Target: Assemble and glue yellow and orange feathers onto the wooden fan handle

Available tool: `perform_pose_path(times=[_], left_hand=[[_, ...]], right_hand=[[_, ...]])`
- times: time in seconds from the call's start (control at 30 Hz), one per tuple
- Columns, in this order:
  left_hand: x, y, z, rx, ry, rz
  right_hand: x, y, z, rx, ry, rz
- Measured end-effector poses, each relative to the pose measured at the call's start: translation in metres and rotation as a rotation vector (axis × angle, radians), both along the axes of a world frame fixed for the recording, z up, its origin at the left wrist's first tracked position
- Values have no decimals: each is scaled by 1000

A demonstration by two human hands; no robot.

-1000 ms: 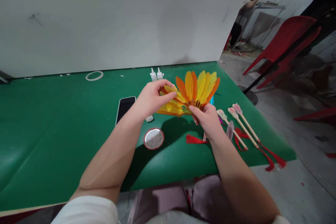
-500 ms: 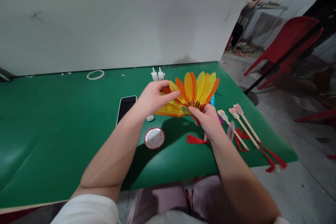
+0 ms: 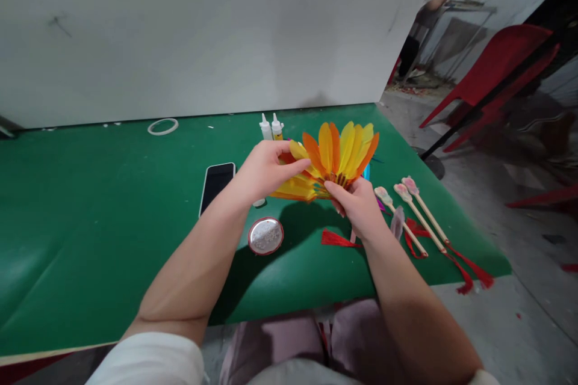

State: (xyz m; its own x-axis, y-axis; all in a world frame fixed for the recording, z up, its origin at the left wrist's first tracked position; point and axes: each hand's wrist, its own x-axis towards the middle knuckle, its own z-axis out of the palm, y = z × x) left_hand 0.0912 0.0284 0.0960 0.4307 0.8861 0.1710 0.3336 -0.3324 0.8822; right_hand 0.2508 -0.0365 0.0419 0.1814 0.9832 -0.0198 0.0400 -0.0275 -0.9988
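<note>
A fan of yellow and orange feathers (image 3: 335, 153) is spread above the green table. My right hand (image 3: 354, 198) pinches it at the base, where the quills meet, with the thumb on top. At its left side, my left hand (image 3: 273, 168) has thumb and fingers closed around a yellow feather of the same fan; the fingertips are partly behind the feathers. Below the fan lie a red tassel (image 3: 338, 239) and a small round tin-like dish (image 3: 266, 236) with a red rim. Something turquoise (image 3: 366, 172) shows partly behind the feathers.
Two white-tipped glue bottles (image 3: 271, 127) stand behind my left hand. A phone (image 3: 217, 186) lies left of it, and a roll of tape (image 3: 163, 127) farther back. Wooden sticks (image 3: 422, 210) with red tassels lie at the right. Red chair (image 3: 501, 78) and a person (image 3: 427, 21) are beyond.
Almost nothing differs. Both hands keep their hold on the feather fan, and the view has shifted very slightly.
</note>
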Motion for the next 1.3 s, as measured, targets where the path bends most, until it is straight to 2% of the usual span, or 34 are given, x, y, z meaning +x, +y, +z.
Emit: perform_pose_path(times=[0.5, 0.93, 1.3], left_hand=[[0, 1, -3, -26, 7, -28], [2, -1, -1, -71, -40, -44], [0, 0, 1, -40, 10, -72]], right_hand=[[4, 2, 2, 59, -85, -16], [6, 1, -4, 23, -22, 37], [9, 0, -5, 1, -22, 62]])
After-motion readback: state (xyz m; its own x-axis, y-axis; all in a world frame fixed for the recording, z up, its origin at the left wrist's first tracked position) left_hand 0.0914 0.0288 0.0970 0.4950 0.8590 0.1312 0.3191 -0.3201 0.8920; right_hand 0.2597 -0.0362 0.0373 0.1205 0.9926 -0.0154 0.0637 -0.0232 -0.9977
